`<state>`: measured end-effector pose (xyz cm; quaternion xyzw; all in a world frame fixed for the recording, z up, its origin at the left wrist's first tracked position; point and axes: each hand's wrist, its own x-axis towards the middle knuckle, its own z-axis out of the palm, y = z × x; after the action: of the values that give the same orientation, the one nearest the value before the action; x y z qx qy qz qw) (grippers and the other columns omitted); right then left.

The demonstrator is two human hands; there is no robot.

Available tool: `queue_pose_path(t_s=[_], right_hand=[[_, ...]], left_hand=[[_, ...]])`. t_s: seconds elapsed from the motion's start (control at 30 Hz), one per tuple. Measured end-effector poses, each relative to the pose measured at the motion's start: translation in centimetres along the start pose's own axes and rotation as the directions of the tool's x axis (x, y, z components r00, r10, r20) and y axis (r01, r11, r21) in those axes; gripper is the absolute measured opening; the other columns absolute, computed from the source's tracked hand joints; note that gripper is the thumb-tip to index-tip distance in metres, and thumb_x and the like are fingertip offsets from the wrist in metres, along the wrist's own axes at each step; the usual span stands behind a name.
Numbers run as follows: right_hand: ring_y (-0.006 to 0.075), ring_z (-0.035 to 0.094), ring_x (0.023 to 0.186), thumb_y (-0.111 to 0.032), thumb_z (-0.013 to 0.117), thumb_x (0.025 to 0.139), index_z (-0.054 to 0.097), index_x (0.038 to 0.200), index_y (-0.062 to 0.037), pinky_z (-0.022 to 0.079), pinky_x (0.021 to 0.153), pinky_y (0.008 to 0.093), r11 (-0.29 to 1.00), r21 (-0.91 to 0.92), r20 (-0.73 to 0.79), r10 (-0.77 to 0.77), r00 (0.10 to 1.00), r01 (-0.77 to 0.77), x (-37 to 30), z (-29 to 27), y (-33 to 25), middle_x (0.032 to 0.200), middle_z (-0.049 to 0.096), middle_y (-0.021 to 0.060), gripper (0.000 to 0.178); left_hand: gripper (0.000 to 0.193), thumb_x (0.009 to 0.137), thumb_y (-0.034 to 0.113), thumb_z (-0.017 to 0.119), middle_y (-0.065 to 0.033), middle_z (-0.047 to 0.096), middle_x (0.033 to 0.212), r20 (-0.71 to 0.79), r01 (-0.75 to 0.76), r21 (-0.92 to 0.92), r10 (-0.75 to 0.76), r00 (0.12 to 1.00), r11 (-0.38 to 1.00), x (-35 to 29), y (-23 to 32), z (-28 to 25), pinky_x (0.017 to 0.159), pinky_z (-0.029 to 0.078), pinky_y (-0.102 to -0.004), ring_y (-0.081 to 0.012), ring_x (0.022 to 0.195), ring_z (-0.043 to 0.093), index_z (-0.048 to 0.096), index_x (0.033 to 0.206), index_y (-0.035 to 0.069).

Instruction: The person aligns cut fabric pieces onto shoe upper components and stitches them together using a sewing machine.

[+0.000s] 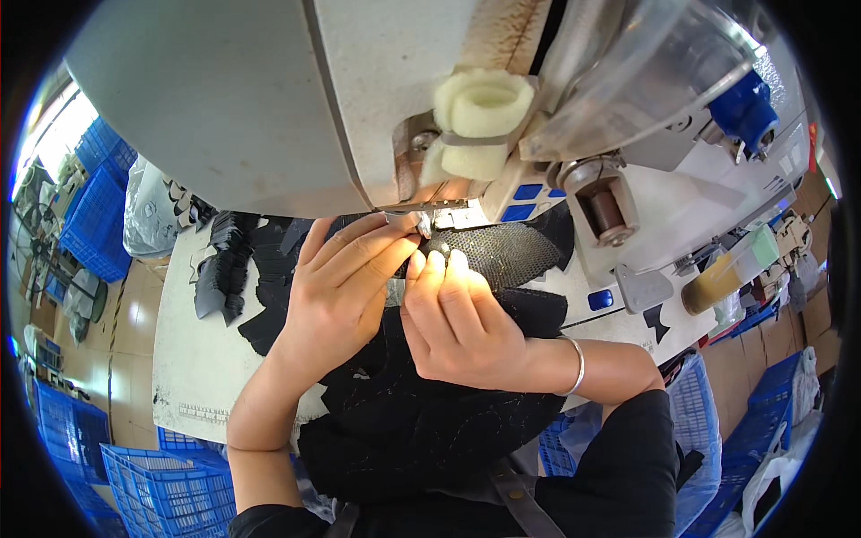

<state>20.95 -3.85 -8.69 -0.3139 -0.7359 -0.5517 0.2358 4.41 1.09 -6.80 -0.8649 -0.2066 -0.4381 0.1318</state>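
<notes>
1. Head view: a sewing machine (269, 99) fills the far part of the scene; its needle area (421, 215) sits just beyond both hands.
2. Left hand (336, 282): fingers extended and pressed together, fingertips pinching the black mesh piece (507, 251) just beside the needle area.
3. Right hand (457, 323): fingers curled, tips closed on the near edge of the same mesh piece, touching the left fingertips. One metal bangle (578, 363) on this wrist.
4. Governing relation: the mesh piece lies far and right of the hands, its long axis running left to right under the machine head. Both hands meet at its left end; neither is clearly nearer.
5. Count: one mesh piece in hand; one larger black fabric panel (421, 421) draped near, under the forearms.
6. A heap of black cut pieces (224, 260) lies on the white bench (193, 359), left; number cannot be told.
7. Blue crates (99, 211) stand left, near and right.
</notes>
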Motion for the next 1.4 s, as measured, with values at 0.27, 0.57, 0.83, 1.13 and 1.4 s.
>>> queue_pose_path(t_s=[0.27, 0.57, 0.83, 1.13, 1.4], right_hand=[[0.0277, 0.062, 0.077, -0.01, 0.057, 0.077, 0.068, 0.09, 0.0122, 0.054, 0.065, 0.0308, 0.99, -0.113, 0.167, -0.064, 0.984, 0.084, 1.0, -0.5, -1.0, 0.087, 0.063, 0.0171, 0.028], [0.0326, 0.062, 0.096, -0.005, 0.066, 0.067, 0.06, 0.118, -0.0015, 0.051, 0.085, 0.0361, 0.413, 0.792, 0.496, -0.008, 0.868, -0.449, 0.2, -4.7, 5.9, 0.12, 0.057, 0.0158, 0.051], [0.0174, 0.059, 0.083, -0.006, 0.067, 0.072, 0.065, 0.082, -0.0043, 0.048, 0.082, 0.0373, 0.846, 0.532, 0.087, -0.022, 0.996, -0.028, -0.6, -3.3, 4.5, 0.087, 0.059, 0.0031, 0.01], [0.0136, 0.065, 0.075, -0.007, 0.074, 0.072, 0.071, 0.083, -0.0065, 0.045, 0.081, 0.0341, 0.826, 0.558, -0.06, 0.131, 0.99, -0.076, -1.5, -2.2, 2.6, 0.085, 0.068, 0.0024, 0.011], [0.0159, 0.065, 0.078, -0.017, 0.073, 0.069, 0.071, 0.088, -0.008, 0.04, 0.077, 0.034, 0.724, 0.668, 0.011, 0.221, 0.975, -0.171, -2.0, -0.7, 4.1, 0.089, 0.069, 0.0009, 0.021]], left_hand=[[0.024, 0.07, 0.004, 0.068, -0.0073, 0.069, 0.105, -0.043, 0.015, 0.012, -0.014, 0.999, 1.0, -0.3, -0.4, 0.9, 0.08, 0.048, -0.0372, -0.0241, 0.096, 0.066, 0.068, 0.094, 0.001], [0.035, 0.065, 0.007, 0.067, -0.0096, 0.064, 0.096, -0.071, -0.156, 0.084, 0.162, 0.984, 0.984, -0.2, -0.3, 0.6, 0.078, 0.053, -0.0381, -0.0271, 0.088, 0.065, 0.069, 0.099, 0.001], [0.041, 0.064, 0.0, 0.067, -0.01, 0.061, 0.094, -0.039, -0.204, -0.036, 0.202, 0.979, 0.978, 0.1, -0.5, 1.3, 0.08, 0.053, -0.0373, -0.0285, 0.092, 0.065, 0.066, 0.104, -0.002], [0.03, 0.066, 0.004, 0.067, -0.0064, 0.061, 0.092, -0.074, -0.257, -0.057, 0.253, 0.965, 0.965, 0.0, -1.9, 1.0, 0.068, 0.057, -0.0307, -0.0224, 0.082, 0.067, 0.067, 0.096, 0.001], [0.024, 0.072, -0.001, 0.071, -0.007, 0.065, 0.093, -0.104, -0.068, -0.173, 0.051, 0.993, 0.982, -0.5, -2.1, 1.6, 0.066, 0.056, -0.0298, -0.0225, 0.077, 0.067, 0.068, 0.096, 0.002]])
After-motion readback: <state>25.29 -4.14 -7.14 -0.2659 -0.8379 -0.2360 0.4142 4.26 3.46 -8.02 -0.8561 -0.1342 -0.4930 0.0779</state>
